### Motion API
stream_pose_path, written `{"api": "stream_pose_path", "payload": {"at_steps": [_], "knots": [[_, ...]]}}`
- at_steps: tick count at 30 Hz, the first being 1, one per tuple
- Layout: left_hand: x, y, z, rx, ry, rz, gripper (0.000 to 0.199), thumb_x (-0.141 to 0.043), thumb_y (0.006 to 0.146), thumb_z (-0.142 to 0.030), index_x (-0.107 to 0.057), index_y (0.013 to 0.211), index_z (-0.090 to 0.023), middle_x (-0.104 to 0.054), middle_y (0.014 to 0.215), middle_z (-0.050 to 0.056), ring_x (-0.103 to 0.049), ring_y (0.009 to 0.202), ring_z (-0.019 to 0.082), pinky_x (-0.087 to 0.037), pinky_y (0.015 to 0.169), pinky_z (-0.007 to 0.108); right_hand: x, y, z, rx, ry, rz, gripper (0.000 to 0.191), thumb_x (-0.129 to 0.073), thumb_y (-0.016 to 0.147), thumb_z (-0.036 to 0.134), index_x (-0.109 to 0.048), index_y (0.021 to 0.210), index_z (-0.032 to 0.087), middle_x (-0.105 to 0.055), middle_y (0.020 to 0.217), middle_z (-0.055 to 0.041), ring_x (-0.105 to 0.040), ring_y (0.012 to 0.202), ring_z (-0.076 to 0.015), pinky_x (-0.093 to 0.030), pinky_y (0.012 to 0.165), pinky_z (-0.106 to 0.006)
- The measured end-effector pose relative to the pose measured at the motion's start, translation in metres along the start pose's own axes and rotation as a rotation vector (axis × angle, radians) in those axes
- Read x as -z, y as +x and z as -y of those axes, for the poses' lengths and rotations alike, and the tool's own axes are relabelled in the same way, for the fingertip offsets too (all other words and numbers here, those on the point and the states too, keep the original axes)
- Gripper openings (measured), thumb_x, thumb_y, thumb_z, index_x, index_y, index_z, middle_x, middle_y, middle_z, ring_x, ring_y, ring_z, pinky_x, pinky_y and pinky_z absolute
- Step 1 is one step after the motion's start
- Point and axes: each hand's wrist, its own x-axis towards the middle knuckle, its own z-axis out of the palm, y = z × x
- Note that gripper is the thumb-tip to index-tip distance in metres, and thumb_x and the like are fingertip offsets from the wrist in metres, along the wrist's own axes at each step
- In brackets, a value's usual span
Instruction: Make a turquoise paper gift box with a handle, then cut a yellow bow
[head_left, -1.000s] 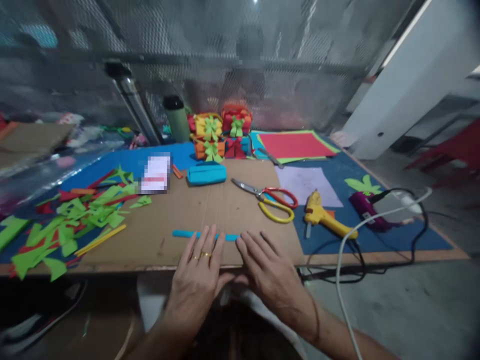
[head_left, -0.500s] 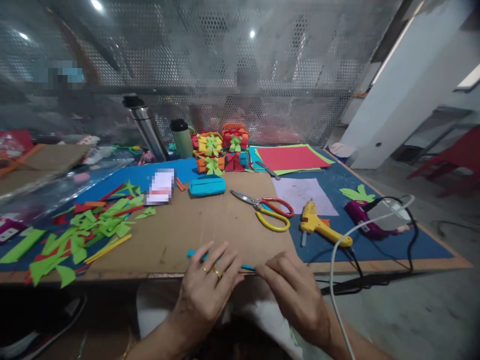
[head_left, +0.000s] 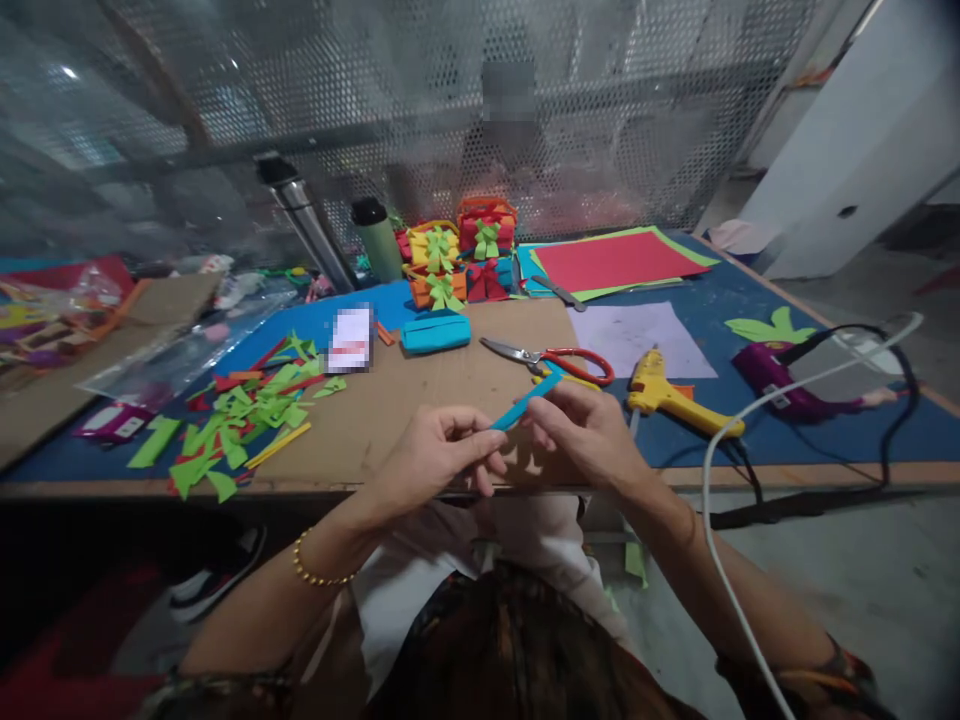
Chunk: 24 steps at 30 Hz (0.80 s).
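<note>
A narrow blue paper strip (head_left: 527, 400) is held up between my two hands, slanting up to the right above the cardboard (head_left: 405, 400). My left hand (head_left: 442, 450) pinches its lower left end between thumb and fingers. Closed around the strip's right part is my right hand (head_left: 589, 430), its fingertips partly hidden. Just behind the hands lie scissors (head_left: 532, 354) with one red and one yellow handle. A rolled blue paper piece (head_left: 435, 332) rests farther back on the cardboard.
Green and red paper scraps (head_left: 247, 420) lie at left. A yellow glue gun (head_left: 664, 390) with cables is at right. Small colourful paper baskets (head_left: 457, 250), a steel flask (head_left: 307, 220) and red sheets (head_left: 615, 262) stand or lie at the back. A white cable (head_left: 712, 520) crosses near my right forearm.
Both hands have risen from the cardboard's front edge with the blue strip, which was lying flat under my left fingers. The view has tilted down and shifted.
</note>
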Motion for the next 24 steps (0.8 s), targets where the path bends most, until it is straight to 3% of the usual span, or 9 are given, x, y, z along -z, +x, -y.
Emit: {"api": "stream_pose_path", "payload": {"at_steps": [3,9,14,18,20,24], "knots": [[-0.002,-0.002,0.001,0.039,-0.035,0.026,0.031,-0.074,0.084,-0.043,-0.069,0.078,-0.013,-0.073,0.063,0.003,-0.066,0.049,0.01,-0.045,0.049,0.018,0.001,0.007,-0.001,0.002,0.003,-0.064,0.058,-0.073,0.085,0.066,-0.062,0.056,0.018,-0.055,0.046,0.0024,-0.047,0.044,-0.0081,-0.035,0.044,-0.022],[0.006,-0.018,0.01,0.133,-0.044,0.01,0.036,-0.077,0.08,-0.048,-0.069,0.078,-0.013,-0.072,0.063,0.003,-0.067,0.048,0.01,-0.045,0.047,0.018,0.013,0.016,-0.008,-0.003,0.09,-0.21,0.051,-0.08,0.08,0.059,-0.062,0.054,0.019,-0.057,0.045,0.0023,-0.047,0.04,-0.0079,-0.035,0.04,-0.022],[0.011,-0.039,0.02,0.167,-0.048,-0.035,0.038,-0.076,0.081,-0.051,-0.067,0.077,-0.014,-0.07,0.063,0.001,-0.067,0.048,0.01,-0.048,0.049,0.018,0.014,0.017,-0.012,0.002,0.083,-0.227,0.052,-0.081,0.078,0.061,-0.062,0.052,0.02,-0.058,0.045,0.0018,-0.046,0.038,-0.0082,-0.035,0.038,-0.023],[0.027,-0.061,0.029,0.246,-0.005,-0.049,0.039,-0.077,0.079,-0.053,-0.068,0.076,-0.015,-0.071,0.062,0.002,-0.068,0.049,0.013,-0.051,0.05,0.02,0.028,0.018,-0.012,0.072,0.069,-0.464,0.051,-0.082,0.08,0.057,-0.059,0.053,0.021,-0.055,0.044,0.0034,-0.046,0.038,-0.0077,-0.036,0.039,-0.023],[0.038,-0.07,0.029,0.222,0.058,-0.125,0.038,-0.077,0.08,-0.051,-0.069,0.075,-0.015,-0.071,0.062,0.002,-0.067,0.049,0.012,-0.051,0.05,0.02,0.033,0.017,-0.009,0.108,0.025,-0.484,0.05,-0.082,0.082,0.055,-0.059,0.054,0.021,-0.055,0.046,0.0037,-0.047,0.039,-0.0078,-0.037,0.04,-0.023],[0.046,-0.064,0.012,-0.062,0.208,-0.53,0.026,-0.073,0.087,-0.042,-0.072,0.083,-0.016,-0.069,0.062,-0.002,-0.063,0.05,0.007,-0.049,0.052,0.016,0.022,0.016,-0.002,0.109,-0.072,-0.239,0.053,-0.076,0.086,0.056,-0.059,0.052,0.021,-0.055,0.044,0.0026,-0.047,0.04,-0.0086,-0.035,0.041,-0.023]]}}
